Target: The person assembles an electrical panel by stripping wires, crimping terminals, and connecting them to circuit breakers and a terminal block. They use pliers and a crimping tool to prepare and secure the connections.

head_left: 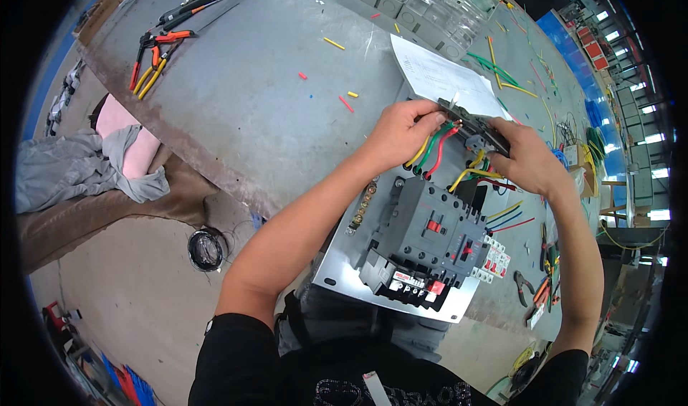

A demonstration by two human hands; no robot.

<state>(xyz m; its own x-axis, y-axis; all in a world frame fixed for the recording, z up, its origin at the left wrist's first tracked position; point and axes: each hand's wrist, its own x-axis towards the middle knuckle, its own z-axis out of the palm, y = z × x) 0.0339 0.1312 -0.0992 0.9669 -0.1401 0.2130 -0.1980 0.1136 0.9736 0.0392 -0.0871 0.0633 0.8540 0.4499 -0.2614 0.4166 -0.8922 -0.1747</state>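
Note:
My left hand [400, 137] is closed, thumb and fingertips pinched at the left end of a long black strip-shaped part [469, 123], right beside the wire ends. Around the part's right end my right hand [529, 161] is wrapped, tilting it above the back of a metal mounting plate [337, 268]. Yellow, green and red wires [441, 148] rise from a grey circuit breaker [426, 220] to the black part. Whether their ends sit inside it, I cannot tell. More yellow wires [466, 177] bend below my right hand. Red-switched small breakers [493, 259] and a brass terminal bar [363, 207] are on the plate.
A paper sheet [441, 76] lies behind my hands, with clear-covered grey boxes [437, 15] beyond. Orange-handled cutters [154, 51] and wire scraps lie on the grey table [244, 83]. Pliers [523, 289] are at right. A person's leg [107, 205] shows at left beside a black wire coil [206, 250].

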